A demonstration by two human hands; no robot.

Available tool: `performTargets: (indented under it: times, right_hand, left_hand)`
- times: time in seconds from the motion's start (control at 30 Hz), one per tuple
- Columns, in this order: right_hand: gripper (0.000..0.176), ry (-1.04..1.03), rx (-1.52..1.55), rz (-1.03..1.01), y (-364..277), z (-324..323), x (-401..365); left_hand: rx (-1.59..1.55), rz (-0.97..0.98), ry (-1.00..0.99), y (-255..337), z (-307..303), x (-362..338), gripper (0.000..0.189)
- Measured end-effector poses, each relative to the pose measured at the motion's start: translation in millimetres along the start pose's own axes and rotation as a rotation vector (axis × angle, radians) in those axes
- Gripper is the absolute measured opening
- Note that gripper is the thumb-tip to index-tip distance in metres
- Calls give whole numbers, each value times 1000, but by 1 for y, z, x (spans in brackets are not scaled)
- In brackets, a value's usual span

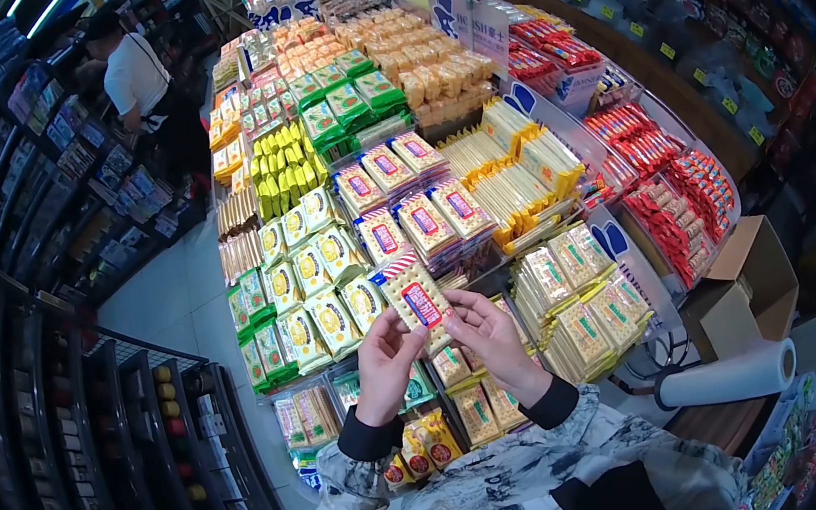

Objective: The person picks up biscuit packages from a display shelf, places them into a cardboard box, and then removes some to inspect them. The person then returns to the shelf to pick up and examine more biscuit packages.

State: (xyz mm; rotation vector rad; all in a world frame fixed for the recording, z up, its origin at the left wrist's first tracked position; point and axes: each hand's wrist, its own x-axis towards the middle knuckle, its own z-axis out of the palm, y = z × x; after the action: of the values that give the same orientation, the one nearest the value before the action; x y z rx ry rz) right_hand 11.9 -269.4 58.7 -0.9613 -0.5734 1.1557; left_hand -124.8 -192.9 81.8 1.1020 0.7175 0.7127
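Head view, sole camera. Through the feed I have both hands at mid-frame, ahead of a patterned grey-and-white jacket point(476, 494) with dark cuffs. Left hand point(386, 370): narrow, pinching the lower left of a cracker packet point(420, 299), thumb on its front. Right hand point(495, 346): fingers drawn in, holding the packet's right edge near its lower end. Packet position: tilted, between the hands, label towards me; red-and-white stripes and a blue patch at the upper end, red label below.

Surroundings: just beyond the packet I note stacks of similarly labelled packets point(422, 221). To their left, white-and-yellow packets point(308, 263); to their right, yellow-edged packs point(519, 167). Further right, red-wrapped snacks point(628, 134). Near the jacket's right side, an open cardboard box point(750, 295) and a roll of clear film point(729, 376). Left: black shelving point(131, 428) and tiled floor point(175, 304). Upper left, well apart from the hands: a person in a white top point(134, 77).
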Motion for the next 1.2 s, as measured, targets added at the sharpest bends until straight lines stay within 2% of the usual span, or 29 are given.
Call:
performTargets:
  times: [0.17, 0.27, 0.37, 0.53, 0.67, 0.83, 0.9, 1.03, 1.13, 1.2]
  right_hand:
    - [37, -43, -14, -108, 0, -2, 4]
    - [36, -33, -36, -61, 6, -13, 1]
    - [34, -12, -59, -48, 13, -24, -3]
    - [30, 69, -88, 4, 22, -42, -10]
    - [29, 93, -113, 72, 31, -57, -17]
    - [26, 117, -114, 80, 35, -58, -26]
    - [25, 90, -100, 144, 39, -59, -31]
    - [27, 58, -103, 143, 52, -58, -34]
    - [26, 49, -144, 181, 50, -54, -36]
    - [26, 42, -153, 189, 53, -55, -36]
  left_hand:
    - [81, 129, 52, 35, -25, 46, 38]
    - [191, 200, 100, 68, -50, 112, 46]
    - [271, 160, 177, 72, -66, 162, 55]
    - [274, 10, 225, 65, -72, 214, 48]
    - [347, -82, 258, 56, -72, 236, 43]
    - [363, -128, 244, 44, -79, 256, 31]
    - [374, -151, 247, 44, -79, 257, 25]
    - [381, -182, 211, 47, -77, 255, 26]
    - [343, -163, 253, 41, -75, 255, 36]
    - [301, -141, 262, 39, -75, 255, 25]
